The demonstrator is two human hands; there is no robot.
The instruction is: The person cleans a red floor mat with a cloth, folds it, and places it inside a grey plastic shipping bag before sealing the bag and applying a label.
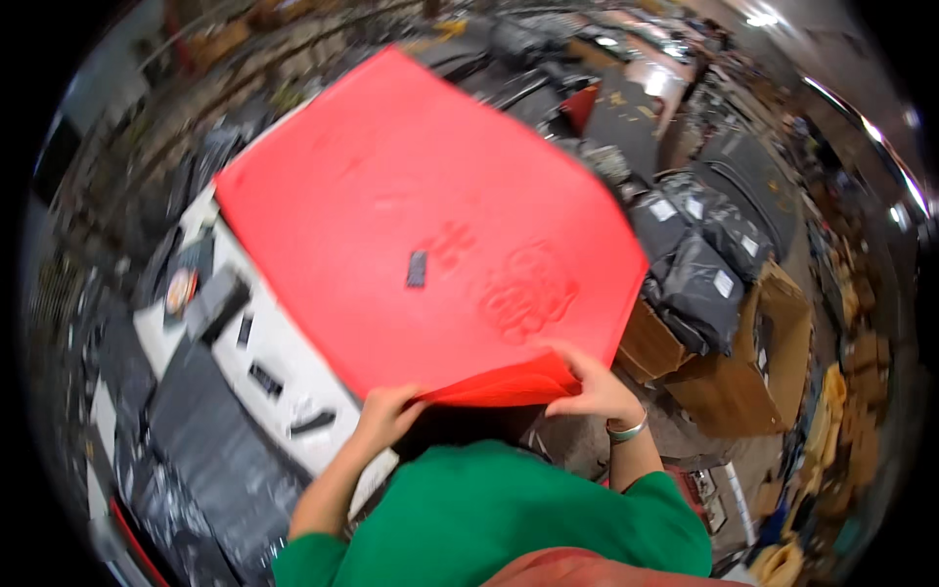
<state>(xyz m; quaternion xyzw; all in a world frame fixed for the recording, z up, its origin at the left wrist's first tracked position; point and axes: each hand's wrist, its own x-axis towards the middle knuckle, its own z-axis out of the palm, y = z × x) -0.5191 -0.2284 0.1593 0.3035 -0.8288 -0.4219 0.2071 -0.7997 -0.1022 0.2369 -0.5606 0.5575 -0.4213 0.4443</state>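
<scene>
Red sheet (362,196): spread over the white table (293,370), near edge up!
Left hand (383,419): fingertips clamped on that edge.
Right hand (599,393): thumb and fingers apart around the fold.
Near edge: folding work, looks like; next move wants even hands.

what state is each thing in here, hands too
large red embossed sheet: spread out, near edge curled up
left hand: pinching the sheet's edge
right hand: pinching the sheet's edge
brown cardboard box: open
shiny black plastic packages: heaped together
silver-coloured bangle: worn, right wrist
</scene>
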